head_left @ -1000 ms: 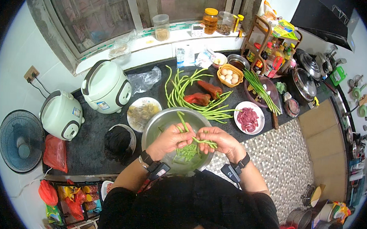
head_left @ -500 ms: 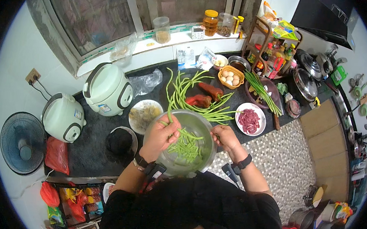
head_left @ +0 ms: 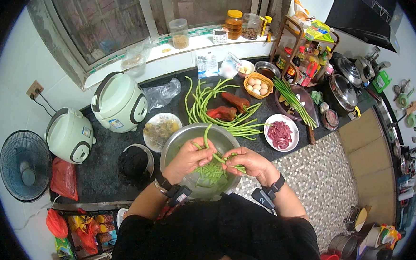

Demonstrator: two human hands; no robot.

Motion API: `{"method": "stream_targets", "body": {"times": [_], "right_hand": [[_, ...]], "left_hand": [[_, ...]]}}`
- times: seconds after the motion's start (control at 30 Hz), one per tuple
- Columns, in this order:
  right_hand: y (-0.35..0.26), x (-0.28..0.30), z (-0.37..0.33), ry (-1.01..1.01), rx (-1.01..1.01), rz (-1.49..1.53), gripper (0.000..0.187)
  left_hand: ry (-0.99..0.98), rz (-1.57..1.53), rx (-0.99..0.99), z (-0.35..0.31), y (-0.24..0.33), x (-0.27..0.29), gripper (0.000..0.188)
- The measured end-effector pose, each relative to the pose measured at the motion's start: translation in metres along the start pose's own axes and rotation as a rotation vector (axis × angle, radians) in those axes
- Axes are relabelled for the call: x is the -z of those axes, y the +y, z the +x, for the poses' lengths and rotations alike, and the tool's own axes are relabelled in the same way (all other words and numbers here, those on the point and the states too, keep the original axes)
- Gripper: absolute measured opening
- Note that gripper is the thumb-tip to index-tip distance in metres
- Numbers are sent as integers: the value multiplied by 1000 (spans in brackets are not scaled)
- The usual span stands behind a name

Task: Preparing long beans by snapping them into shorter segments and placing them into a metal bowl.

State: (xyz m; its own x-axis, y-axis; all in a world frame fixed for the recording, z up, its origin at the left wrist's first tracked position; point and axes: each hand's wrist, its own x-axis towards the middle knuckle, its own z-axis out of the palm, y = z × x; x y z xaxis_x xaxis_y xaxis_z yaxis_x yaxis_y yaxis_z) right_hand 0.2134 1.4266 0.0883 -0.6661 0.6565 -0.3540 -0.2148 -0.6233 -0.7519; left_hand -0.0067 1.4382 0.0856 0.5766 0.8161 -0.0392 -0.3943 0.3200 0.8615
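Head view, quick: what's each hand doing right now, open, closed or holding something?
Left hand: closed, holding green bean over the metal bowl.
Right hand: closed, also holding green bean.

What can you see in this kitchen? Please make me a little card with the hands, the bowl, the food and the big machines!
Left hand: the left hand grips green beans
Right hand: the right hand grips green beans too
Bowl: metal bowl below the hands, with short bean pieces inside
Peppers: two red peppers among long beans
Eggs: in an orange basket
Meat: sliced, on a white plate
Machines: two pale green cookers
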Motion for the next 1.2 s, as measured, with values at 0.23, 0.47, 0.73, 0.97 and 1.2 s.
{"method": "stream_targets", "body": {"times": [0.23, 0.47, 0.73, 0.97, 1.2], "right_hand": [[6, 5, 10, 196, 5, -340, 13], [2, 19, 19, 344, 87, -106, 11], [1, 35, 21, 475, 124, 160, 12], [-15, 7, 3, 101, 75, -51, 15], [-10, -9, -1, -74, -61, -270, 20]], "left_hand": [[30, 112, -45, -4, 11, -6, 7], [-51, 77, -94, -2, -7, 3, 8], [-147, 158, -121, -13, 7, -3, 11], [-100, -40, -5, -3, 6, 5, 10], [-41, 26, 38, 3, -4, 2, 10]]}}
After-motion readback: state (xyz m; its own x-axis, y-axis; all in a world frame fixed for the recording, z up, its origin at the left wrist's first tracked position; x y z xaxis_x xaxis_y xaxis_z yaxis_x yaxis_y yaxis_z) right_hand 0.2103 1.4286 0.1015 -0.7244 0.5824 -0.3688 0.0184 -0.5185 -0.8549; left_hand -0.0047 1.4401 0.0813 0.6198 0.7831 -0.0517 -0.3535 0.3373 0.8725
